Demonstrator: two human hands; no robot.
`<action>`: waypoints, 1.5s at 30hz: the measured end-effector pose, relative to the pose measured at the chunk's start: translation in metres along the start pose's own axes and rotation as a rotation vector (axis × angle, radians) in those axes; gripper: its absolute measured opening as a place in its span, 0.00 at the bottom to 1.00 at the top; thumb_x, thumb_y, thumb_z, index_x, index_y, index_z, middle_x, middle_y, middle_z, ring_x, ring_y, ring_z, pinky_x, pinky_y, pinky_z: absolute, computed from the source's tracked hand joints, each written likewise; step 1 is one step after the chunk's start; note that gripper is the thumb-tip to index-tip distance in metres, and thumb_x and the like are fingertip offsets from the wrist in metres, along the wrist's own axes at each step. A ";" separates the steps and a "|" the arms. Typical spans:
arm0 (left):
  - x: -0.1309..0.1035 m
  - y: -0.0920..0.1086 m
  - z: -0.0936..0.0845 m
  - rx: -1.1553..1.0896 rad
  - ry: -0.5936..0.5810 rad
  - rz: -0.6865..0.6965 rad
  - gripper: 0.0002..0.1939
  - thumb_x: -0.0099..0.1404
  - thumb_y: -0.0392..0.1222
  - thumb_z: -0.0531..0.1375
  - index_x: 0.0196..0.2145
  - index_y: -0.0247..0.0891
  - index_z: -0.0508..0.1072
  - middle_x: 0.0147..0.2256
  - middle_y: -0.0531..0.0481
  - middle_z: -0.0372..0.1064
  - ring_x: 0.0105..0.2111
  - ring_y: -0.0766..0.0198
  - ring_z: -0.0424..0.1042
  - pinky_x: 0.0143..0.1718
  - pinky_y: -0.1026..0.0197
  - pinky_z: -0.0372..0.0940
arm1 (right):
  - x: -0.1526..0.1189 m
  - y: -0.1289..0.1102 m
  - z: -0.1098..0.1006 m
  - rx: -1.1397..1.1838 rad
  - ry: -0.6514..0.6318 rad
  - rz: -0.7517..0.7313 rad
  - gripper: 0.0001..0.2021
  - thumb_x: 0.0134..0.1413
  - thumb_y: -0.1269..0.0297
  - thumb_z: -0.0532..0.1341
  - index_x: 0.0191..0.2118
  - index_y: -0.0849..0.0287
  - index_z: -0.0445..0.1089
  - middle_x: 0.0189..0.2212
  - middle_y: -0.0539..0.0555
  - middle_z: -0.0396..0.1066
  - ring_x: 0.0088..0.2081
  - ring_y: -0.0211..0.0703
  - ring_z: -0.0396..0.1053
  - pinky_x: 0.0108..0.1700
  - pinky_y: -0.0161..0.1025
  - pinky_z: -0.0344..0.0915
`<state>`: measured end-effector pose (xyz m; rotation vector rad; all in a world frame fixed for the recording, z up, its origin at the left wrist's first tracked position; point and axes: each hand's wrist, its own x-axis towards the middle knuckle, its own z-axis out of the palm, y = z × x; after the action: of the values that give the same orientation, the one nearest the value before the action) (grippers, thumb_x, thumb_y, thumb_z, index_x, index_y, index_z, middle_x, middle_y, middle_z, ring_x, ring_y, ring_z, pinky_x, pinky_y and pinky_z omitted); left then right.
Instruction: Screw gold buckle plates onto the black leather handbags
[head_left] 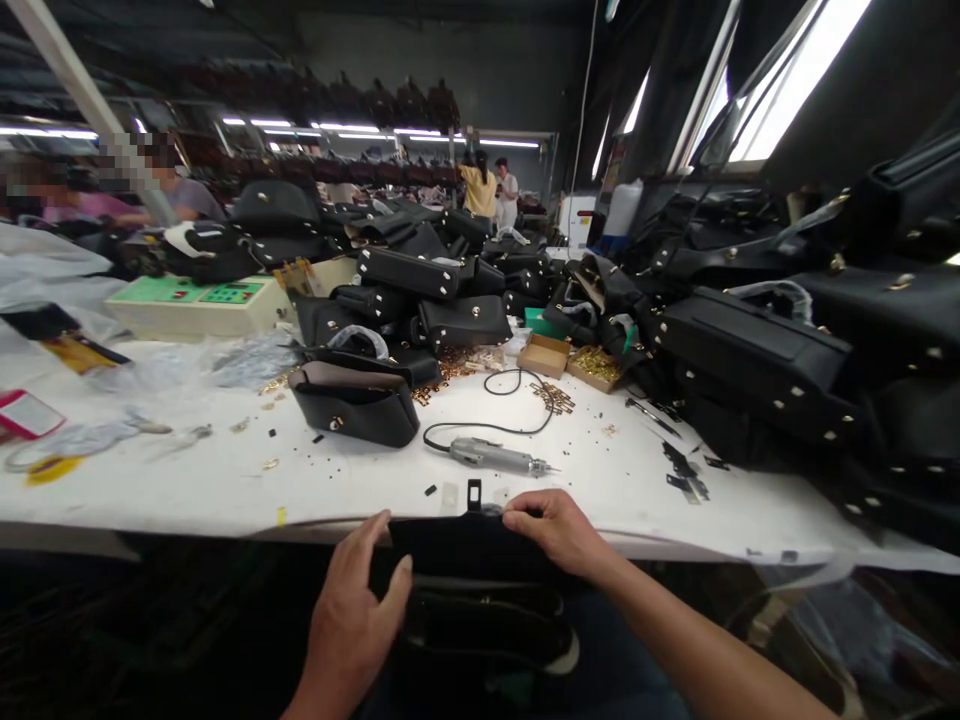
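Note:
A black handbag [465, 548] lies in my lap against the table's front edge, its flap topped by a small tab with a rectangular metal-framed slot [474, 494]. My left hand [352, 615] is at the bag's left side, thumb and fingers apart, touching or almost touching its edge. At the flap's upper edge, right of the tab, my right hand [551, 530] has thumb and forefinger pinched together; whatever is between them is too small to make out. Just beyond lies a grey electric screwdriver [499, 457] with a black cord. The bag's lower part is dark.
A finished-looking black handbag [356, 405] stands on the white table [225, 490]. Behind are piled black bags [465, 320], a cardboard box [544, 355] and a box of brass-coloured fittings [595, 367]. More bags [757, 350] crowd the right. A control box [199, 305] sits left; people work farther back.

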<state>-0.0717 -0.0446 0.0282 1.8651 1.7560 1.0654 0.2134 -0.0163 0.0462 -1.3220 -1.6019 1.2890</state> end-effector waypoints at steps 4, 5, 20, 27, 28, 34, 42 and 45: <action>0.018 0.029 0.017 0.310 -0.027 0.479 0.25 0.67 0.46 0.59 0.60 0.37 0.67 0.59 0.41 0.67 0.63 0.47 0.61 0.68 0.39 0.45 | 0.008 0.000 -0.008 -0.006 -0.054 -0.035 0.12 0.57 0.55 0.63 0.30 0.58 0.76 0.23 0.47 0.67 0.26 0.37 0.60 0.30 0.35 0.55; 0.024 0.034 0.022 0.352 -0.044 0.529 0.24 0.68 0.46 0.59 0.59 0.37 0.68 0.59 0.41 0.68 0.62 0.45 0.62 0.69 0.37 0.43 | 0.011 -0.001 -0.012 -0.014 -0.080 -0.041 0.12 0.57 0.55 0.64 0.30 0.58 0.76 0.23 0.47 0.67 0.26 0.37 0.60 0.30 0.35 0.55; 0.077 0.013 0.061 -0.005 -0.491 0.174 0.15 0.74 0.50 0.51 0.36 0.44 0.74 0.34 0.53 0.77 0.36 0.60 0.75 0.35 0.61 0.60 | 0.266 -0.028 -0.001 -0.596 0.067 -0.006 0.13 0.60 0.63 0.62 0.49 0.55 0.78 0.33 0.50 0.79 0.32 0.38 0.76 0.42 0.34 0.67; 0.085 -0.005 0.074 -0.088 -0.450 0.179 0.16 0.72 0.50 0.53 0.30 0.43 0.73 0.30 0.54 0.74 0.33 0.63 0.73 0.35 0.63 0.59 | 0.335 0.010 0.026 -0.787 0.177 0.111 0.16 0.58 0.53 0.62 0.50 0.46 0.77 0.45 0.54 0.78 0.49 0.52 0.74 0.47 0.42 0.67; 0.085 -0.006 0.074 -0.095 -0.456 0.181 0.16 0.72 0.49 0.53 0.29 0.43 0.72 0.29 0.54 0.73 0.32 0.63 0.73 0.35 0.63 0.59 | 0.338 0.013 0.029 -0.811 0.184 0.120 0.17 0.58 0.51 0.61 0.50 0.46 0.77 0.45 0.54 0.78 0.49 0.53 0.74 0.47 0.43 0.67; 0.090 -0.003 0.070 -0.123 -0.499 0.178 0.15 0.71 0.46 0.54 0.26 0.41 0.70 0.27 0.54 0.70 0.30 0.65 0.71 0.32 0.63 0.56 | 0.347 0.017 0.027 -0.887 0.163 0.112 0.18 0.57 0.45 0.61 0.48 0.46 0.77 0.45 0.55 0.78 0.48 0.53 0.74 0.46 0.43 0.66; 0.089 -0.001 0.068 -0.151 -0.500 0.121 0.18 0.71 0.48 0.54 0.24 0.40 0.67 0.26 0.54 0.68 0.30 0.65 0.69 0.33 0.62 0.55 | 0.344 0.010 0.018 -0.875 0.089 0.091 0.13 0.50 0.50 0.67 0.41 0.47 0.80 0.41 0.52 0.79 0.42 0.49 0.74 0.39 0.39 0.65; 0.090 0.001 0.066 -0.163 -0.528 0.106 0.19 0.71 0.49 0.53 0.24 0.40 0.65 0.26 0.55 0.67 0.29 0.66 0.67 0.33 0.62 0.55 | 0.339 0.007 0.025 -0.838 0.121 0.067 0.09 0.53 0.57 0.66 0.40 0.47 0.80 0.40 0.52 0.79 0.42 0.49 0.74 0.38 0.38 0.64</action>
<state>-0.0288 0.0566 0.0106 1.9267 1.2443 0.6422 0.1072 0.3044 0.0044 -1.8973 -2.1166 0.5314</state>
